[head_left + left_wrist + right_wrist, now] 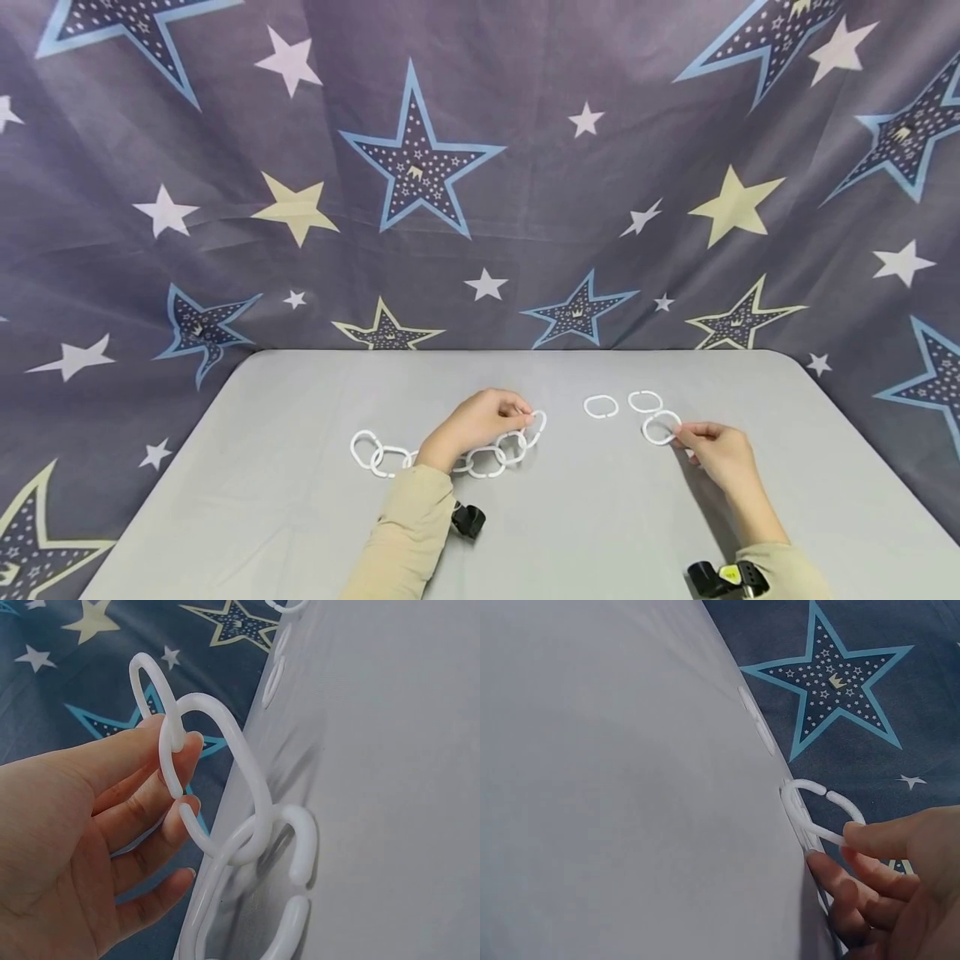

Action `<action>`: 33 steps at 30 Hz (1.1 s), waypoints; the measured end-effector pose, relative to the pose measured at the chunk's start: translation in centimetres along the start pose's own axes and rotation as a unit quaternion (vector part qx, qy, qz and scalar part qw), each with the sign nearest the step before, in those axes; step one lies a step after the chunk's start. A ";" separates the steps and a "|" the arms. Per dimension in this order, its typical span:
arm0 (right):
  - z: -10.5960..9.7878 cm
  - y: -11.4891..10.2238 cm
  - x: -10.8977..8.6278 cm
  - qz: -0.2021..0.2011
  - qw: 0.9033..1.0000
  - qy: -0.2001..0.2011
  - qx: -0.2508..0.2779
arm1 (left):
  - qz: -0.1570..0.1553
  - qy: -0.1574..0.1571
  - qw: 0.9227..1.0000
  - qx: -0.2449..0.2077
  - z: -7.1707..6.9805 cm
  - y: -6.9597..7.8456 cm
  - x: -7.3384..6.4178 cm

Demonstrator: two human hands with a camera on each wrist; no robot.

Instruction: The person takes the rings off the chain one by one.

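A chain of white plastic C-shaped links (486, 462) runs across the table's middle, partly hidden behind my left forearm. My left hand (483, 418) pinches the link at its right end between thumb and fingers, and that end is lifted. In the left wrist view, the pinched link (155, 694) hooks through the one below it. Farther right, my right hand (720, 454) pinches a single white link (662, 427) by its edge, above the table. The small gap in this link shows in the right wrist view, near my right hand (900, 877).
Two loose white links lie farther back: one link (601, 407) between the hands, another link (645, 402) just behind the held one. All this is on a grey-covered table (225, 517). A star-patterned cloth (525, 208) hangs along its far edge.
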State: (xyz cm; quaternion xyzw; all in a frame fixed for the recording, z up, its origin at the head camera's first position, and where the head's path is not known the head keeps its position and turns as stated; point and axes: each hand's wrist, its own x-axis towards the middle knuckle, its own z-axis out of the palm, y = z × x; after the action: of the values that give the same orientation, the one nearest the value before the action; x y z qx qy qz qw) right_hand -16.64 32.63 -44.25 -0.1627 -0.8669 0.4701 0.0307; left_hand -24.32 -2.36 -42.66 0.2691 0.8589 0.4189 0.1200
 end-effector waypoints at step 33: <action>-0.1 -0.1 -0.6 0.000 0.988 -0.007 -0.153 | -0.008 0.000 1.000 0.019 0.1 0.0 0.0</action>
State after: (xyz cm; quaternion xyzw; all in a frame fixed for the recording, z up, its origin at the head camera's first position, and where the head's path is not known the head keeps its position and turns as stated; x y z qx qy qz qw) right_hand -16.06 32.49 -44.03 -0.1621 -0.9289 0.3330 -0.0012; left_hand -24.32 -2.31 -42.72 0.2639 0.8688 0.4020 0.1182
